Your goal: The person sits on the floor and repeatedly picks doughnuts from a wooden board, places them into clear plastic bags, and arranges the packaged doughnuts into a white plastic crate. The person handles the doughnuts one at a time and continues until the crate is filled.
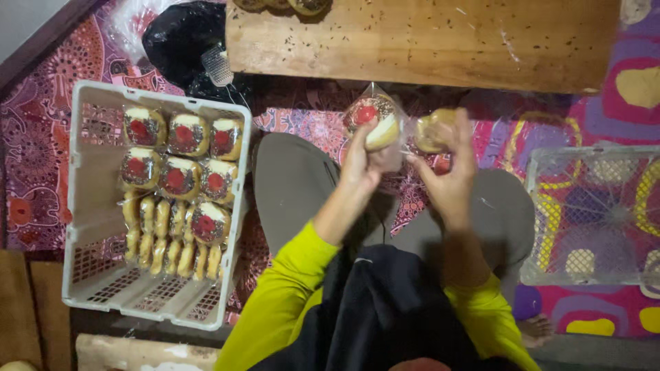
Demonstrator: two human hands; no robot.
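Clear plastic wrapped both round pastries held above the lap. Left hand (363, 159) was clenched around a wrapped pastry with red centre (370, 117), lifted just below the wooden counter (426, 41) edge. Right hand (450, 180) gripped a second wrapped pastry (433, 130), plain tan side showing, just beside the first. White plastic crate (86, 227) stood on the patterned floor mat (41, 137) to the person's left, holding rows of like pastries, some flat with red centres up, others on edge. Second, empty-looking mesh crate (595, 213) sat to the right. Black bag (182, 41) lay near the counter's corner.
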